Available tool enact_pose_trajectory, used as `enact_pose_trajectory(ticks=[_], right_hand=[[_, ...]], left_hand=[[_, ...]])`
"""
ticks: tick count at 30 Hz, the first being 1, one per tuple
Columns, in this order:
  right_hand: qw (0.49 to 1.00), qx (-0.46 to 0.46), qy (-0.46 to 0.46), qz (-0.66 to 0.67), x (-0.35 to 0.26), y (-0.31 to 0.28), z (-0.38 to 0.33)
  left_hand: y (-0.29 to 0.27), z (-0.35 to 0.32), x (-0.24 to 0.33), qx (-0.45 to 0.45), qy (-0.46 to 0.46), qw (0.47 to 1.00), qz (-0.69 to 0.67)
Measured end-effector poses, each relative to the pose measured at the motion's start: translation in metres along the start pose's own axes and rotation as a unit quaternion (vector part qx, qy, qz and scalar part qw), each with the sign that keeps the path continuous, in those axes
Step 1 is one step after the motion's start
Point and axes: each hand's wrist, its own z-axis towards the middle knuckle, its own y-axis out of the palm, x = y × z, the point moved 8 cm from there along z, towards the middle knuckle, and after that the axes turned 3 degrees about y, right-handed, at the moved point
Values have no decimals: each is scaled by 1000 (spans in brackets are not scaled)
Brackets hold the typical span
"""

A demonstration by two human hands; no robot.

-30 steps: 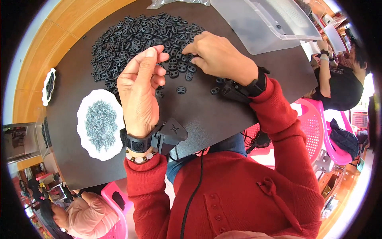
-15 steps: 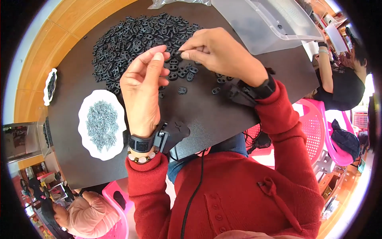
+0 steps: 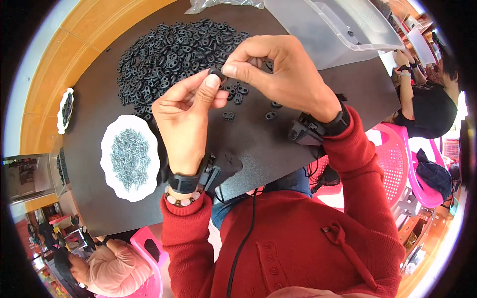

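Red knit sweater (image 3: 298,238) fills the near end, w/ a black cable (image 3: 243,243) running down its front. Both wrists wear straps w/ black devices; the R device (image 3: 305,130) hides a bit of the surface (image 3: 99,208) edge. Beaded bracelet (image 3: 183,199) on the L wrist too.

L hand (image 3: 185,111): thumb + index pinching one small black piece (image 3: 215,73), held up above the surface, btwn the two hands. R hand (image 3: 290,74): thumb + index pinching the same piece at its R end. Most of its detail is covered by fingertips; orientation can't be told.

L of the L hand, apart from it: scalloped white dish (image 3: 106,161) w/ small silvery bits (image 3: 130,159). A few loose black 2-hole pieces, incl. one (image 3: 229,115) by itself, lie btwn the forearms. Beyond: big pile (image 3: 169,59) of same, its near R part blocked by the hands.

Farther out: 2nd white dish (image 3: 63,124) w/ dark contents at far L, translucent plastic bin (image 3: 303,39) at upper R, clear bag (image 3: 223,5) at top. Off the surface: pink chair (image 3: 385,164) + co-worker in black (image 3: 430,109) at R, another co-worker (image 3: 119,270) at lower L.
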Motion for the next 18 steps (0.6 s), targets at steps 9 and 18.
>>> enact_pose_trajectory(ticks=[9, 18], right_hand=[[995, -2, 75, 59, 25, -6, 5], [995, -22, 80, 58, 28, 2, 3]], left_hand=[[1, 4, -10, -33, -93, 995, -2], [5, 4, -16, -49, -92, 995, 2]])
